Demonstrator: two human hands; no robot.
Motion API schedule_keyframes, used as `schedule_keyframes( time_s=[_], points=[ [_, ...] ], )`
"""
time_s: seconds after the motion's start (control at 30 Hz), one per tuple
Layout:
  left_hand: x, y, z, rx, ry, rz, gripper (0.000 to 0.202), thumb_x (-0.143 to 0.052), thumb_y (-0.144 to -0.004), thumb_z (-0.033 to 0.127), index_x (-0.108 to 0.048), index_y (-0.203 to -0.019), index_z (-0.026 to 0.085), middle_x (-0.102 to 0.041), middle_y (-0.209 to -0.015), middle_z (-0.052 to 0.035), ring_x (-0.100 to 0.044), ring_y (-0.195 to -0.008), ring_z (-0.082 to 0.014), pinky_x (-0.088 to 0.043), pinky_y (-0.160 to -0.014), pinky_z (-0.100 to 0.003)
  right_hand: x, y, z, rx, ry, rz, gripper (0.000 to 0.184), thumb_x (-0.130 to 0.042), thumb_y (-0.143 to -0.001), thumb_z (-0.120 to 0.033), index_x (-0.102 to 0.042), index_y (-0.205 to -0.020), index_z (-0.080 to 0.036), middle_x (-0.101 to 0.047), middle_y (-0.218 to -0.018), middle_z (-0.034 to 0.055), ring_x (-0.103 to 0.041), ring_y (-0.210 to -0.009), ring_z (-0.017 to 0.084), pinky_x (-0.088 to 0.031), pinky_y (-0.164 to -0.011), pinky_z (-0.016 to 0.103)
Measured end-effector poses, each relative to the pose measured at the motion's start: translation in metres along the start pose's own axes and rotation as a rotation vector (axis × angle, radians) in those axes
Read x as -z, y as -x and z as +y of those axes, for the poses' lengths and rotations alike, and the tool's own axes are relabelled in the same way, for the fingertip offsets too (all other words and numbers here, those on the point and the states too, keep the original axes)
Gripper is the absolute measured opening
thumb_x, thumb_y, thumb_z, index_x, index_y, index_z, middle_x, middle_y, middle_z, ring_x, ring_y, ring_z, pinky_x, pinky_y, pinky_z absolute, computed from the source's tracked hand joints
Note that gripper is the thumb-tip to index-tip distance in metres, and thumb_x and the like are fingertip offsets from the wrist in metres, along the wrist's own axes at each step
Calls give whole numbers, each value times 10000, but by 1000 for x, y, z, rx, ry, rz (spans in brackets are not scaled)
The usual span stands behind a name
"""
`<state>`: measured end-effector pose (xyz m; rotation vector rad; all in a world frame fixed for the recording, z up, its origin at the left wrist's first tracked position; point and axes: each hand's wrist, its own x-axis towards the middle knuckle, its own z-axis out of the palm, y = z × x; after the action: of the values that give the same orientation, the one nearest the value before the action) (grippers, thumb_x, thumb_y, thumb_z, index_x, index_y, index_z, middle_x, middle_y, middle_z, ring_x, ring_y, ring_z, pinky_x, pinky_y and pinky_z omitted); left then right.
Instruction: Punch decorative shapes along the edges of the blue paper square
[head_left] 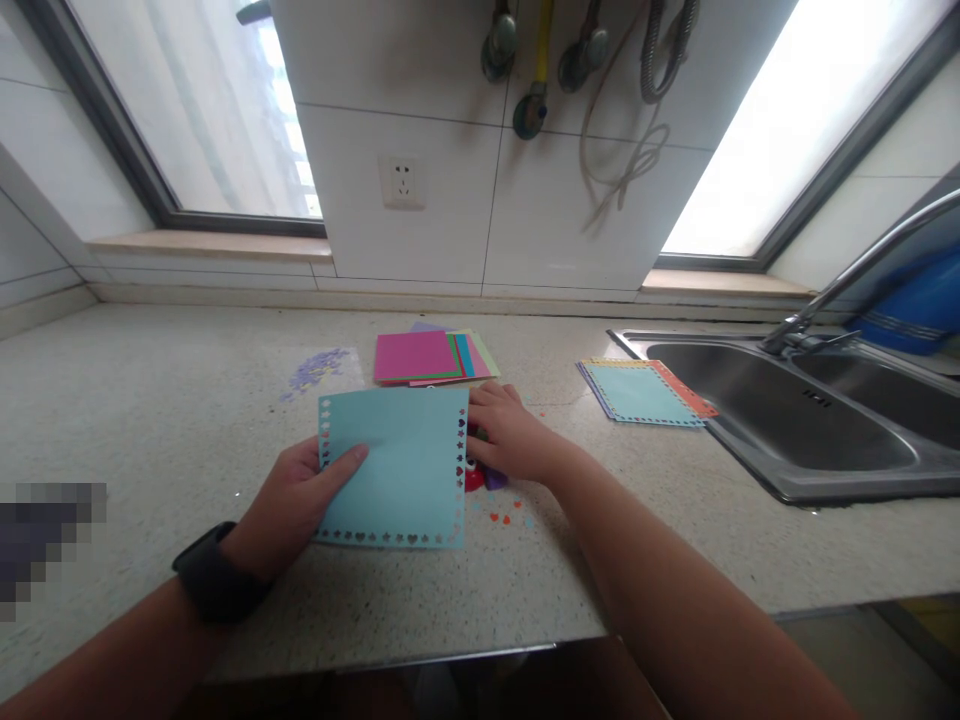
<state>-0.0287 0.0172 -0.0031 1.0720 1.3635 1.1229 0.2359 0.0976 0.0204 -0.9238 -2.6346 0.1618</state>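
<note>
My left hand [307, 490] grips a light blue square of paper [394, 465] by its left edge, thumb on top. Small shapes, hearts and stars among them, are punched through along its left, right and bottom edges. At the paper's right edge, the fingers of my right hand [506, 430] curl over a small paper punch, largely hidden by the hand and sheet. Red [473, 478] and purple plastic parts [496, 480] show under the palm. Tiny orange and blue paper cut-outs [506, 519] lie just in front of the right hand.
Coloured paper sheets [416, 357], pink on top, are stacked behind the blue sheet. Purple and yellow cut-outs [319, 370] lie in a heap to their left. Punched sheets [645, 390] are piled at the right, beside a steel sink [787, 400] with a tap [862, 265].
</note>
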Motion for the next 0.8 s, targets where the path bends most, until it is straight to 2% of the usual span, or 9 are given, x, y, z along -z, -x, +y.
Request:
schedule_keyframes(
  time_s=[0.27,0.4,0.5,0.63,0.8],
  points=[
    [-2,1,1,22,1,-9,279,-745,-819,378,-701,-1007,177,-790,-848,-56,-715,-631,-208,-600,-579,-306,-1,-5,-10,22,-21,-54,60,-628,-887,-212,-680,-896,-183,-673,-963,86,-524,-989,256,-345,-879,373],
    [-3,1,2,24,12,-9,258,-752,-811,376,-700,-971,180,-779,-797,-42,-717,-625,-213,-599,-570,-310,-3,-6,-9,33,17,-67,109,-602,-912,-217,-695,-870,-179,-678,-948,99,-538,-1004,262,-352,-889,385],
    [-3,1,3,21,25,10,245,-756,-808,351,-701,-973,178,-781,-795,-37,-709,-598,-196,-591,-546,-289,-5,-6,-1,5,-44,-8,120,-599,-919,-206,-709,-877,-183,-695,-918,84,-573,-947,237,-372,-883,376],
    [-1,-1,4,17,80,46,246,-756,-804,327,-691,-983,171,-780,-767,-33,-705,-569,-189,-595,-541,-287,-2,-5,14,-120,-223,152,135,-646,-893,-197,-757,-965,-224,-745,-913,57,-637,-895,209,-426,-853,349],
    [7,-7,6,4,123,92,192,-734,-824,272,-671,-973,170,-782,-776,-35,-720,-589,-190,-603,-558,-281,5,-1,28,-281,-265,254,132,-688,-885,-300,-786,-968,-269,-778,-949,43,-680,-859,215,-472,-814,360]
  ],
)
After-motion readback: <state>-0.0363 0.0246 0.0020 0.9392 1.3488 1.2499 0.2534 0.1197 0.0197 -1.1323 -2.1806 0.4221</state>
